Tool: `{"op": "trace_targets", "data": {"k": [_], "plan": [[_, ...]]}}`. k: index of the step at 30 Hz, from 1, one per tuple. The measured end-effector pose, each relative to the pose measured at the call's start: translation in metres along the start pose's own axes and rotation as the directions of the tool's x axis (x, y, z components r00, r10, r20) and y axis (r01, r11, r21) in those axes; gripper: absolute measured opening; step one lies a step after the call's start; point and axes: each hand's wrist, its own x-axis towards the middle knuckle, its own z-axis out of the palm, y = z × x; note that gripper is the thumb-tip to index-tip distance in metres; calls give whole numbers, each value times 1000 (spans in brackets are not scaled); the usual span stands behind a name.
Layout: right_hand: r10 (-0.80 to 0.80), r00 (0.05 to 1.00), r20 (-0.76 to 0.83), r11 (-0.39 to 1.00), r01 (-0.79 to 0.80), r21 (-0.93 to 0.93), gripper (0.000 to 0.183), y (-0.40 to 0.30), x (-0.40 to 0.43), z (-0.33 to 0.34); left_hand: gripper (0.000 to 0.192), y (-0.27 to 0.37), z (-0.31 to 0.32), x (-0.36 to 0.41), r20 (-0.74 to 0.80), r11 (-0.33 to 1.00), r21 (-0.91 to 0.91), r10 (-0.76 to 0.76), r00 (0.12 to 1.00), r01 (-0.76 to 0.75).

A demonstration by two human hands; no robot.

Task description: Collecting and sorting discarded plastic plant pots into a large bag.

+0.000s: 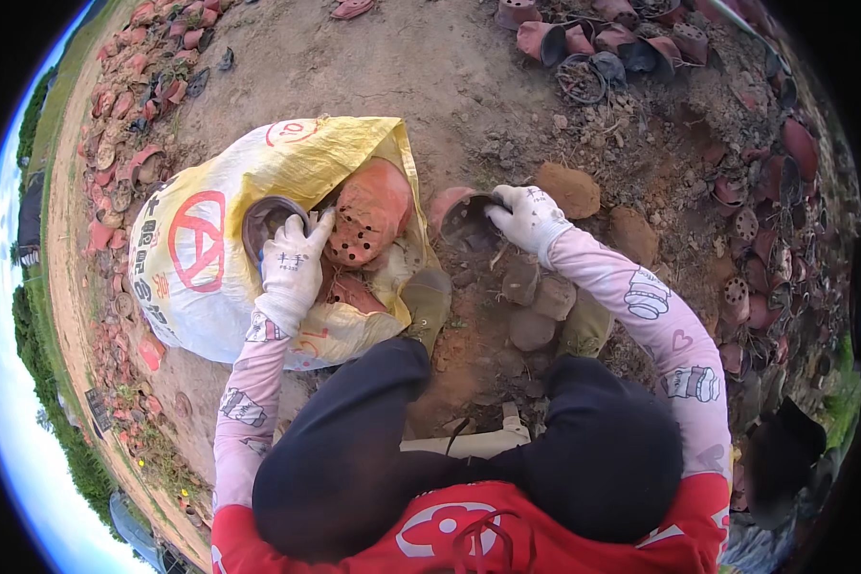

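Observation:
My right hand [527,219], in a white work glove, grips the rim of a reddish plastic plant pot [453,206]. That pot lies on its side on the soil, its dark inside facing me. My left hand [292,262], gloved the same way, reaches into the mouth of a white and yellow woven sack [199,294]. Its fingers are on the rim of a dark-mouthed plant pot [255,224] in the sack. Beside them, a soil-covered red pot [373,208] shows the drainage holes in its base. The lower part of the sack's contents is hidden.
Brown soil lumps [568,190] lie right of my right hand, and grey pot-shaped soil clods [532,328] lie between my shoes [427,305]. Heaps of used pots line the right [760,251] and left [118,179]. More pots [542,39] lie at the far right. I sit on a low pale seat [466,443].

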Motion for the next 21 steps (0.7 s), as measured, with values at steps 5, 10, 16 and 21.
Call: {"op": "trace_targets", "data": {"k": [5, 10, 16, 21], "plan": [[-27, 983, 180, 995, 44, -88, 32, -61, 34, -23, 63, -29, -14, -5, 62, 839, -530, -105, 992, 122], [68, 948, 310, 996, -44, -82, 32, -100, 79, 34, 81, -6, -30, 7, 19, 624, -771, -176, 984, 127], [-87, 946, 312, 857, -88, 508, 31, -86, 97, 105, 71, 29, 18, 18, -32, 908, -402, -141, 989, 117], [285, 954, -92, 711, -145, 688, 53, -52, 104, 124, 43, 25, 22, 4, -33, 952, -284, -124, 992, 110]]}}
